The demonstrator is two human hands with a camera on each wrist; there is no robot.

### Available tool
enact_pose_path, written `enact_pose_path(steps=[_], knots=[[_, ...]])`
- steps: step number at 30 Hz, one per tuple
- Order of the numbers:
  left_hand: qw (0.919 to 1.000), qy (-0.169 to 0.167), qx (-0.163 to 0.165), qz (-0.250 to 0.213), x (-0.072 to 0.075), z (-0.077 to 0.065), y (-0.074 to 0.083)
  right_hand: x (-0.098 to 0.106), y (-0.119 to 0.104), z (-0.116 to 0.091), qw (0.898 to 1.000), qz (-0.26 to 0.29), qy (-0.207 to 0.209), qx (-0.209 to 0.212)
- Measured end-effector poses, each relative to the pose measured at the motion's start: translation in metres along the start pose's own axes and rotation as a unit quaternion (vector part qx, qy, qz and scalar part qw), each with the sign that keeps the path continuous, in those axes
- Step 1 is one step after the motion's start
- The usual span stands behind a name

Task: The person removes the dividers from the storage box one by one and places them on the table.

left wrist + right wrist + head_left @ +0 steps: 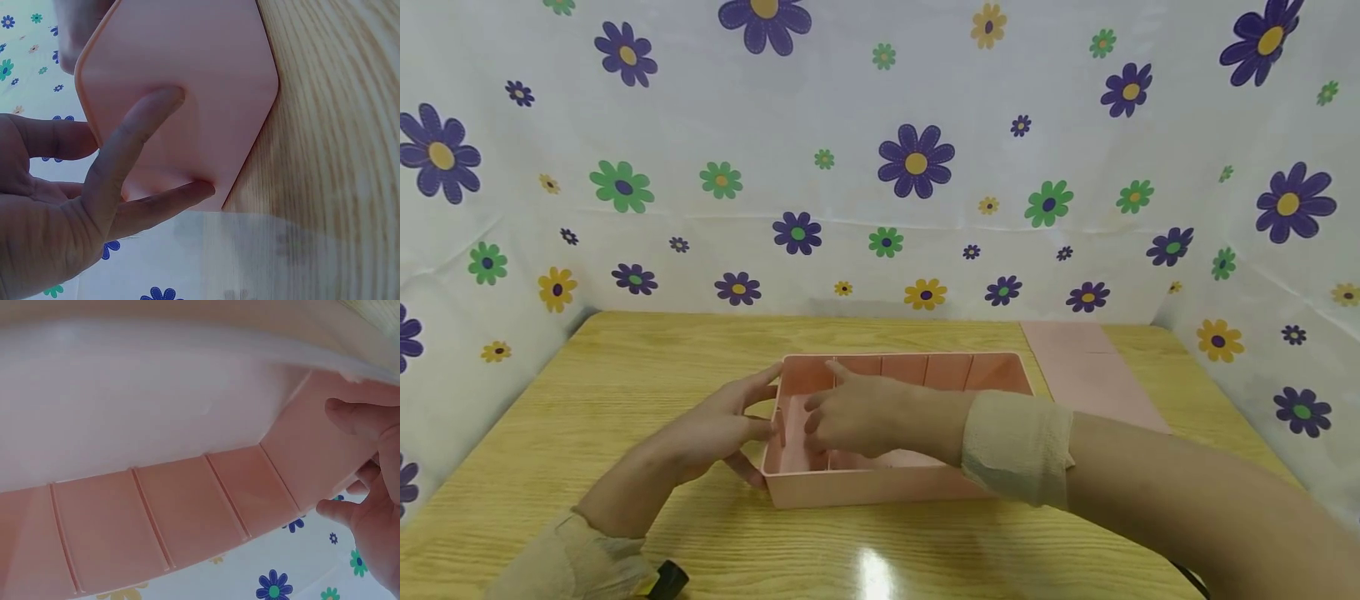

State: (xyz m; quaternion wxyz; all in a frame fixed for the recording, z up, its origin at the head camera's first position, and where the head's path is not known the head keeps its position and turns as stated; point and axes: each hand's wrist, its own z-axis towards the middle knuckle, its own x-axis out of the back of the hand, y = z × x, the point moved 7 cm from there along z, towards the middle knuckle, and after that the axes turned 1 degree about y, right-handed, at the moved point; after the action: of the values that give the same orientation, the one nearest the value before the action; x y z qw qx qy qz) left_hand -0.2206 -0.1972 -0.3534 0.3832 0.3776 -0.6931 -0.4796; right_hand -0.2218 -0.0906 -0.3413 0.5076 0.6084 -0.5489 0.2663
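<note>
A long pink box (887, 490) stands on the wooden table, with several grooves down the inner face of its back wall. My left hand (715, 429) holds its left end wall. In the left wrist view, fingertips (203, 189) press that wall from outside, and one finger passes behind the rim. Inside the box, toward the left end, my right hand (868, 412) pinches a pink divider (300, 440) that stands upright across the width. The right wrist view shows the thumb on the near face and other fingers beyond the top edge. The hand hides most of the divider from above.
A flat pink strip (1086, 358) lies on the table (647, 358) behind and to the right of the box. A flowered cloth (850, 183) hangs at the back and sides. A small black object (667, 579) shows beside the left wrist wrap.
</note>
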Motion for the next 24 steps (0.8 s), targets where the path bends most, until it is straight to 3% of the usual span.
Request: enact_pose_path(steps=[7, 20, 24], knots=[[0.9999, -0.006, -0.009, 0.000, -0.001, 0.001, 0.003, -0.009, -0.002, 0.010, 0.998, -0.059, -0.025, -0.018], [0.9999, -0.003, -0.009, 0.006, -0.001, 0.002, 0.001, -0.003, 0.001, 0.010, 0.995, -0.093, -0.031, -0.011], [1.0000, -0.002, -0.007, 0.004, -0.001, 0.001, 0.001, 0.006, 0.005, 0.005, 0.997, -0.075, -0.030, -0.013]])
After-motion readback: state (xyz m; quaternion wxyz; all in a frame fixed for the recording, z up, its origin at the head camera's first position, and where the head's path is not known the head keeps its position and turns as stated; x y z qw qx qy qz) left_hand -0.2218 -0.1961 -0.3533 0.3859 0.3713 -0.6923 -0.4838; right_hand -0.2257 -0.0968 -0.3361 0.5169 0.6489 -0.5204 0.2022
